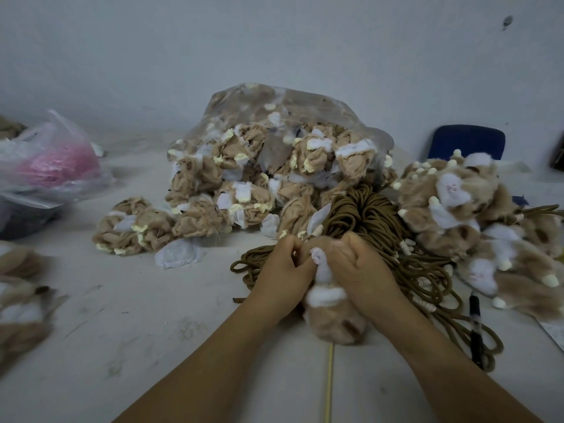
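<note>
A tan and white plush toy skin sits on the pale table in front of me. My right hand grips its upper part with curled fingers. My left hand pinches the white tip of the toy with fingers curled. Just behind both hands lies a bundle of brown cords, spreading out to the right.
A clear bag of inside-out tan skins stands behind, some spilled at left. Turned fluffy toys pile at right. A black pen, a thin yellow stick, a pink-filled bag and a blue chair surround.
</note>
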Demonstrator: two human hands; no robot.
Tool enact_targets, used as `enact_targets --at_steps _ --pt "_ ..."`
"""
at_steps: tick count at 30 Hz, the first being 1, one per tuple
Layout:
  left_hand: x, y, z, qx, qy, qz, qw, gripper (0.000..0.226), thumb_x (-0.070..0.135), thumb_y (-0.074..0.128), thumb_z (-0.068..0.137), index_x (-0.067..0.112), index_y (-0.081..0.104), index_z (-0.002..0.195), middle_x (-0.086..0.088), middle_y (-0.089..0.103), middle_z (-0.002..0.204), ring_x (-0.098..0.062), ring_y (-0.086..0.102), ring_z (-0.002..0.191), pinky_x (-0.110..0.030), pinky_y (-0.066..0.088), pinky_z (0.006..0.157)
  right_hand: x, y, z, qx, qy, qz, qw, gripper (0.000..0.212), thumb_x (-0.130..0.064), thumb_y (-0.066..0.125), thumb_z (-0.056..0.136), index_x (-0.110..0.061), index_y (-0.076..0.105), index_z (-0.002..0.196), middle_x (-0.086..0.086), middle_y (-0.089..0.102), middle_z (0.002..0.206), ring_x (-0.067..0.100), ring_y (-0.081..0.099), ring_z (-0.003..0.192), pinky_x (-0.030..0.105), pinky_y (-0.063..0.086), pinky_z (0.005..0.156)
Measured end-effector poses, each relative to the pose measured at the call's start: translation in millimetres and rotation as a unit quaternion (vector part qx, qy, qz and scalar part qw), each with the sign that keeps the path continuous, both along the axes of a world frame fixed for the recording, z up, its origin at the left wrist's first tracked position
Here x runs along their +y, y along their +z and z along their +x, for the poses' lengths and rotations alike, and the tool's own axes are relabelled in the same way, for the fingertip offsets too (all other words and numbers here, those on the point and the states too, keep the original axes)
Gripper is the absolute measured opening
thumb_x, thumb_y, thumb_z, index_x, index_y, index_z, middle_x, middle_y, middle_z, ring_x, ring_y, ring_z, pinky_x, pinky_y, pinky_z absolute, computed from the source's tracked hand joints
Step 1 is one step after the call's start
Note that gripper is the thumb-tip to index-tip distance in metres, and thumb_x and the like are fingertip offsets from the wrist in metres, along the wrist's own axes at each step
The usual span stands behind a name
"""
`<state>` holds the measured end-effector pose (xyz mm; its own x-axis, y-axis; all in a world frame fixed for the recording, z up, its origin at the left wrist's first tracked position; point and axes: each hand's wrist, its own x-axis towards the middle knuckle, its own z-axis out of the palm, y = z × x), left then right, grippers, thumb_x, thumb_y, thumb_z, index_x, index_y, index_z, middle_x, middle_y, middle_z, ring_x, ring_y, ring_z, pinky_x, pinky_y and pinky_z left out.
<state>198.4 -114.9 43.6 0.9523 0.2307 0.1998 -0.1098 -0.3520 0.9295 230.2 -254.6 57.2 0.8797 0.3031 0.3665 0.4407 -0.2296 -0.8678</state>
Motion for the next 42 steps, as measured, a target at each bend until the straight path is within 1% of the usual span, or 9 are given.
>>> enact_targets --at_steps 4,7,11,16,21,26,31,37,42 --pt "-4.9 7.3 -2.9 0.025 -0.046 -0.127 0.99 0.04 0.058 0.059 0.077 0.019 0.06 0.086 0.003 0.064 0.085 -0.01 0.059 0.081 -0.025 0.047 0.07 -6.5 0.7 4.5 0.036 -0.002 0.08 0.996 0.025 -0.032 0.056 0.082 -0.02 0.039 0.068 -0.016 0.041 0.056 0.001 0.039 0.051 0.017 0.037 0.046" --pt "-5.8 6.3 -4.2 0.039 -0.059 -0.149 0.986 0.032 0.054 0.066 0.086 0.022 0.06 0.082 0.008 0.066 0.079 -0.008 0.06 0.077 -0.023 0.048 0.068 -8.0 -0.8 5.8 0.05 0.02 0.094 0.994 0.019 -0.033 0.054 0.079 -0.019 0.045 0.07 -0.016 0.047 0.057 0.0 0.046 0.054 0.016 0.04 0.047" --pt "-3.2 3.8 -3.6 0.069 -0.082 -0.187 0.977 0.035 0.05 0.072 0.082 0.018 0.058 0.083 0.001 0.064 0.079 -0.016 0.057 0.078 -0.037 0.045 0.073 -5.1 -3.3 5.0 0.077 0.043 0.098 0.991 0.025 -0.031 0.058 0.082 -0.03 0.047 0.059 -0.015 0.05 0.056 0.001 0.048 0.053 0.016 0.042 0.046" --pt "-1.6 2.7 -2.1 0.077 -0.091 -0.171 0.978 0.029 0.047 0.07 0.071 0.027 0.049 0.068 0.009 0.054 0.066 -0.011 0.047 0.068 -0.03 0.038 0.062 -4.9 -2.3 2.1 0.048 0.042 0.066 0.996 0.026 -0.033 0.056 0.085 -0.028 0.047 0.061 -0.014 0.051 0.057 0.001 0.048 0.054 0.018 0.043 0.047" --pt "-2.7 -0.5 1.3 0.013 -0.008 -0.054 0.998 0.03 0.04 0.066 0.085 0.023 0.045 0.074 0.013 0.047 0.062 0.004 0.041 0.049 -0.012 0.035 0.046 -1.8 -1.9 -1.7 0.007 0.053 0.019 0.998 0.026 -0.024 0.056 0.093 -0.017 0.045 0.07 -0.008 0.042 0.061 0.006 0.04 0.055 0.021 0.038 0.047" --pt "-2.0 -0.6 1.5 -0.036 0.046 0.019 0.998 0.024 0.032 0.063 0.088 0.021 0.045 0.077 0.006 0.049 0.072 0.002 0.042 0.054 -0.01 0.039 0.052 0.9 -0.1 -4.3 -0.012 0.058 -0.015 0.998 0.033 -0.028 0.053 0.095 -0.024 0.038 0.066 -0.013 0.037 0.057 0.004 0.036 0.052 0.02 0.035 0.045" --pt "-2.8 1.0 -1.0 -0.079 0.087 -0.01 0.993 0.021 0.032 0.058 0.088 0.023 0.043 0.075 0.007 0.048 0.068 0.002 0.043 0.053 -0.011 0.038 0.049 5.7 1.9 -5.9 -0.012 0.039 0.006 0.999 0.032 -0.046 0.059 0.086 -0.028 0.041 0.067 -0.014 0.045 0.057 0.0 0.042 0.051 0.015 0.038 0.046" --pt "-2.3 0.2 -2.0 -0.091 0.084 -0.02 0.992 0.023 0.034 0.055 0.09 0.025 0.043 0.073 0.013 0.048 0.06 0.006 0.044 0.052 -0.008 0.038 0.05 -1.2 -0.9 -0.7 0.058 0.1 0.017 0.993 0.034 -0.065 0.066 0.066 -0.049 0.055 0.095 -0.019 0.069 0.096 0.002 0.068 0.085 0.019 0.053 0.067" --pt "-1.1 -0.8 0.4 -0.052 0.067 -0.032 0.996 0.024 0.031 0.059 0.089 0.023 0.044 0.073 0.016 0.047 0.059 0.002 0.042 0.052 -0.012 0.038 0.049 -3.8 -4.4 3.8 0.086 0.11 0.03 0.99 0.046 -0.049 0.066 0.077 -0.018 0.061 0.111 -0.001 0.071 0.104 0.015 0.068 0.098 0.037 0.053 0.086"
